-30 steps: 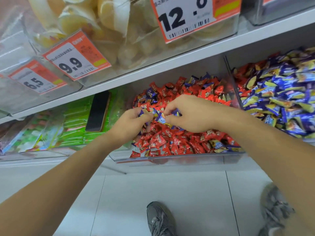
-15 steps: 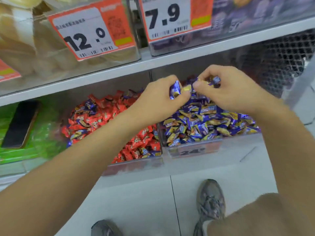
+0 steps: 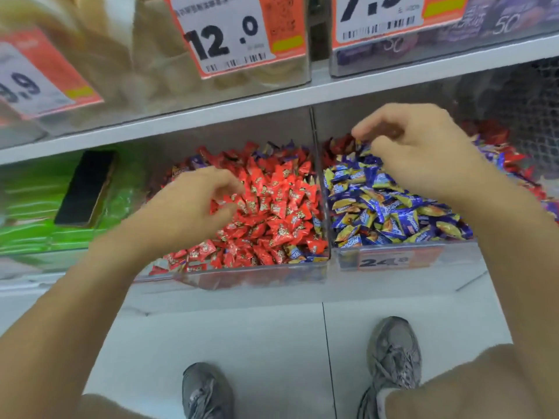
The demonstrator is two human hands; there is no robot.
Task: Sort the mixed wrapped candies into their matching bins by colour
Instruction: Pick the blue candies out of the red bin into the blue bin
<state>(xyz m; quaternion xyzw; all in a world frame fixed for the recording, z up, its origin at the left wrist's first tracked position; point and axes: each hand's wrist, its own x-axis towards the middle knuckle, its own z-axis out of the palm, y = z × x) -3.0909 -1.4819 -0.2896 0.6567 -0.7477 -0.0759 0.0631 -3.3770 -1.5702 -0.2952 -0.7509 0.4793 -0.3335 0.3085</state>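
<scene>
The clear bin on the left (image 3: pixel 242 278) is heaped with red wrapped candies (image 3: pixel 272 207). A few blue ones (image 3: pixel 298 254) lie at its front and back. The bin on the right (image 3: pixel 393 257) is full of blue-and-yellow candies (image 3: pixel 390 207), with stray red ones (image 3: pixel 334 148) at its back and right side. My left hand (image 3: pixel 193 204) hovers over the left part of the red heap, fingers loosely curled, nothing visible in it. My right hand (image 3: pixel 423 152) hangs over the back of the blue bin, fingertips just above the stray red candies, holding nothing I can see.
A shelf edge (image 3: pixel 272 107) runs just above the bins, carrying clear bins with orange price tags (image 3: pixel 239 34). A dark phone (image 3: pixel 84 189) lies on green packs (image 3: pixel 27 213) to the left. My grey shoes (image 3: pixel 393 355) stand on white floor tiles below.
Both hands were together over the blue bin, pinching blue candies. They have separated: the left moved over the red bin, the right stayed above the blue bin, and neither shows candies now.
</scene>
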